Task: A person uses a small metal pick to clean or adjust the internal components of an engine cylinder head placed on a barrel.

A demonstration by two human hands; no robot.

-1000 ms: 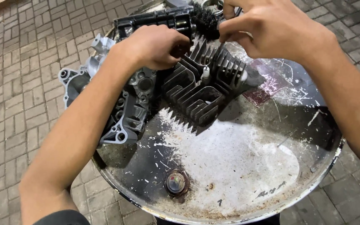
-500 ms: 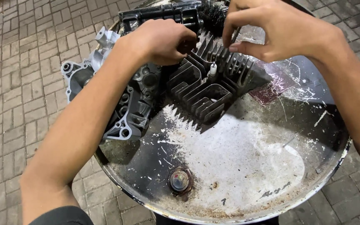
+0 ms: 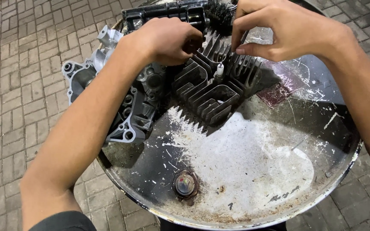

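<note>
Resting on the far part of a round steel drum top [image 3: 253,171], a dark finned cylinder head [image 3: 213,87] sits with its cooling fins upward and a pale spark plug [image 3: 219,69] standing up from its middle. 2 bare hands work at it. The left hand [image 3: 168,40] lies curled over the head's far-left corner, fingers bent down among the fins and pressed against the metal; what, if anything, is pinched under them cannot be told. The right hand [image 3: 287,30] hovers at the far-right side of the head, thumb and forefinger drawn narrowly together just above the fins near the plug; whether they grip some small part is too hidden to tell. Beside the head, on the left edge of the drum top and partly overhanging it, lies a grey cast engine casing [image 3: 108,98] with bolt lugs and round bores, touching the head's left side. Behind both hands, at the far edge, sits a black moulded part [image 3: 163,13] with a bristly black brush [image 3: 219,15] just beside it. Nearer the person, the drum top is scratched, with a worn whitish patch [image 3: 253,167] in its middle, a dull red patch [image 3: 279,92] to the right of the head, and a rusty bung cap [image 3: 185,185] near the near edge. Grey brick paving [image 3: 18,64] surrounds the drum.
</note>
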